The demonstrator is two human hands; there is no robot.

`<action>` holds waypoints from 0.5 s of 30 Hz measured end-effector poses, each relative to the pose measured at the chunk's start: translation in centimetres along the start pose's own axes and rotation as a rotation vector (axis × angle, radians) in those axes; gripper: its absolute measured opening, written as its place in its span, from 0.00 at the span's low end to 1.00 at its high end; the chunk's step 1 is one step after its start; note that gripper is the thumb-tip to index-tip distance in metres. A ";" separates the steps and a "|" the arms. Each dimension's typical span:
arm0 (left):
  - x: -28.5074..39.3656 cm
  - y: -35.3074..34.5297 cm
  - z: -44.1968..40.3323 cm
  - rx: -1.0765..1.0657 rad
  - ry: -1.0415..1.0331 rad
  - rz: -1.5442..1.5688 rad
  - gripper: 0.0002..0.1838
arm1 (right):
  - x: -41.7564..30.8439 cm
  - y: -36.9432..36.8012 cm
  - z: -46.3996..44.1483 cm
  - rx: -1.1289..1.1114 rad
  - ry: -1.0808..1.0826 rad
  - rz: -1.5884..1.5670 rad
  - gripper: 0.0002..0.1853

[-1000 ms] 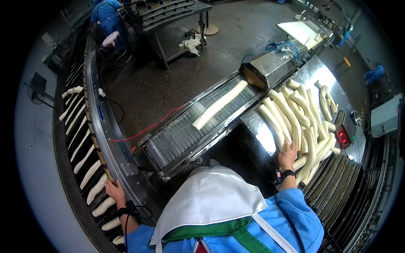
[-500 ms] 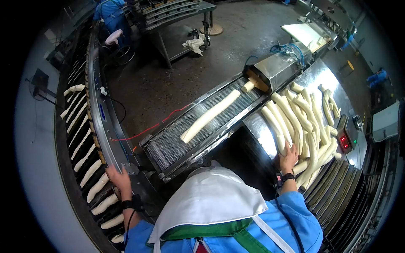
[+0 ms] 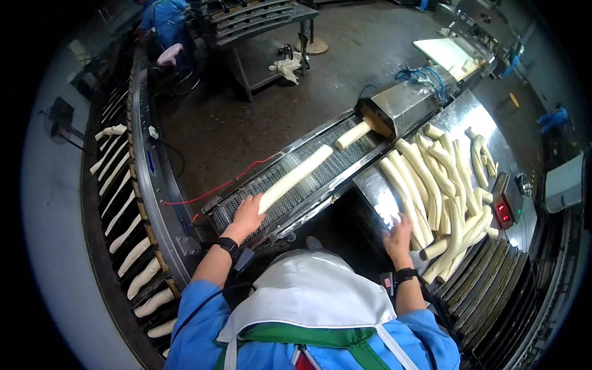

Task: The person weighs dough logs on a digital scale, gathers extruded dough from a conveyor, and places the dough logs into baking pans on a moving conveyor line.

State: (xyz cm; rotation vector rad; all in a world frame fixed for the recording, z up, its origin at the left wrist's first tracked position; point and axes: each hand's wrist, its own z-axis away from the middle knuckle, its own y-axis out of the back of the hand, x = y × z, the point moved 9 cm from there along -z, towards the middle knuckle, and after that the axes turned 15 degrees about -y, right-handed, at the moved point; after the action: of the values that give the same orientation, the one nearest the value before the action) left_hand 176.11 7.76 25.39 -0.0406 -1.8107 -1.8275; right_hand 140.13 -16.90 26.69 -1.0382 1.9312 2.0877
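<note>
On the mesh belt (image 3: 237,213) lies a long pale dough-like roll (image 3: 296,177), and my left hand (image 3: 248,214) is at its near end, the fingers closed round that end. A second pale roll (image 3: 353,134) comes out of the metal housing behind it. My right hand (image 3: 398,235) is raised at the left edge of the metal table (image 3: 377,185), beside a heap of pale rolls (image 3: 431,179). Its fingers are apart and nothing is seen in them.
A curved rack line (image 3: 145,185) with pale strips runs down the left. A scale with red digits (image 3: 504,211) stands right of the heap, above stacked dark trays (image 3: 487,271). A person in blue (image 3: 166,28) is at the upper left.
My left hand has moved from the curved line to the belt and taken the roll's end. My right hand has come left off the heap. The rolls on the belt have moved down-left.
</note>
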 end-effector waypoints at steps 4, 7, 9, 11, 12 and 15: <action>-3.5 -1.1 0.1 -0.021 0.115 0.107 0.29 | -7.5 -4.9 -0.1 -0.438 0.189 -0.209 0.24; -3.2 -0.6 0.6 -0.085 0.244 0.435 0.23 | -11.5 -9.8 0.3 -0.876 0.095 -0.325 0.25; -1.1 0.3 1.3 -0.124 0.324 0.783 0.23 | -15.3 -12.0 0.7 -1.153 0.001 -0.481 0.26; 1.2 0.9 1.2 -0.106 0.277 1.049 0.23 | -18.4 -14.2 1.7 -1.420 -0.255 -0.639 0.28; 2.5 2.0 1.0 -0.074 0.244 1.084 0.23 | -20.2 -15.3 2.6 -1.581 -0.478 -0.819 0.29; 6.8 4.0 0.8 -0.209 0.049 1.114 0.28 | -25.4 -15.5 2.7 -1.600 -0.692 -1.239 0.20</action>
State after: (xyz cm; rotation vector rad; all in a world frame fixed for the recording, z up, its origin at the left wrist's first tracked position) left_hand 171.70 6.26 31.84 -0.8798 -1.1259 -1.1402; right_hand 166.28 -2.58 27.40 -0.8623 -0.8759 2.1337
